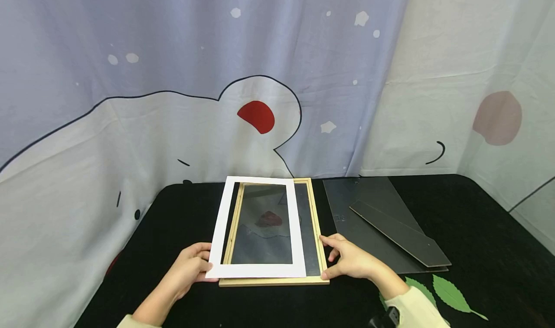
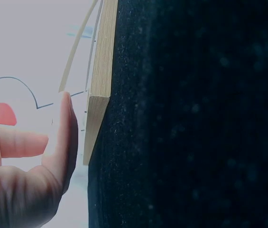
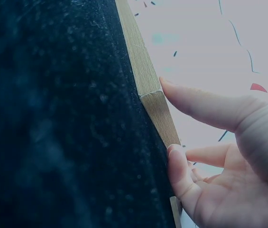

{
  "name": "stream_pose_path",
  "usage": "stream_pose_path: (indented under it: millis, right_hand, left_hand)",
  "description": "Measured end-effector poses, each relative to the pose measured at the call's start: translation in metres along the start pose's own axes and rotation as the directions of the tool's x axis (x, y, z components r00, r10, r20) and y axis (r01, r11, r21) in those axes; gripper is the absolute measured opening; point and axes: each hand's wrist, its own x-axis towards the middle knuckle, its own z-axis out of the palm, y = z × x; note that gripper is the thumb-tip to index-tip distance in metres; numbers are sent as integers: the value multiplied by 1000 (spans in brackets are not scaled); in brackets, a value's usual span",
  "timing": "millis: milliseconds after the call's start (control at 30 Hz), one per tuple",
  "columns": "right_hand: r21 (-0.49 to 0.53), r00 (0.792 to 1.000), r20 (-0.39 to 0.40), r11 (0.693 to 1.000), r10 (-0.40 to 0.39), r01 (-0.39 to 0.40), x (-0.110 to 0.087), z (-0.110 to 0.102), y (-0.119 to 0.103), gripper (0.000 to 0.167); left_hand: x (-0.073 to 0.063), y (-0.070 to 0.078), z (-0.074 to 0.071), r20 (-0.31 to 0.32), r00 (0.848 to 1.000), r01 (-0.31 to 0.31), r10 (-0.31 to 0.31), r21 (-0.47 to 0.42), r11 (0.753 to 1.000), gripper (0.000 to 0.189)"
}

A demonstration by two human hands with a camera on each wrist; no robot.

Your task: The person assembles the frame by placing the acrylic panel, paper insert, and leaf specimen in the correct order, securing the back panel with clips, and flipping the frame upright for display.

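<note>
My left hand (image 1: 191, 263) pinches the lower left corner of a white picture mat (image 1: 218, 231), a flat card with a rectangular window. The mat lies over a pale wooden picture frame (image 1: 312, 212), shifted to its left. Through the mat's window shows a shiny dark pane (image 1: 264, 241) that mirrors the curtain. My right hand (image 1: 349, 255) touches the frame's right side, thumb by the near corner and fingertips farther along. In the left wrist view, the mat's edge (image 2: 72, 57) stands slightly away from the frame (image 2: 106, 52). The right wrist view shows thumb and fingers against the frame's corner (image 3: 155, 95).
A dark grey backing board (image 1: 347, 193) lies right of the frame, with its narrow easel leg (image 1: 403, 236) angled across it. Green leaves (image 1: 451, 292) lie at the near right, partly behind the right sleeve. A patterned curtain (image 1: 173, 135) hangs behind the black tabletop (image 1: 173, 212).
</note>
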Motion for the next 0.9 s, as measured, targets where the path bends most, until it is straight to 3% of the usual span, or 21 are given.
stream_pose_path:
  millis: [233, 900]
  right_hand:
    - [5, 1000, 0, 1000, -3, 3, -1, -1, -1, 96]
    - [20, 1000, 9, 1000, -5, 5, 0, 0, 2, 95]
  left_hand:
    - [2, 1, 4, -31, 999, 16, -15, 30, 999, 44]
    - [5, 5, 22, -18, 1000, 5, -4, 63, 998, 45]
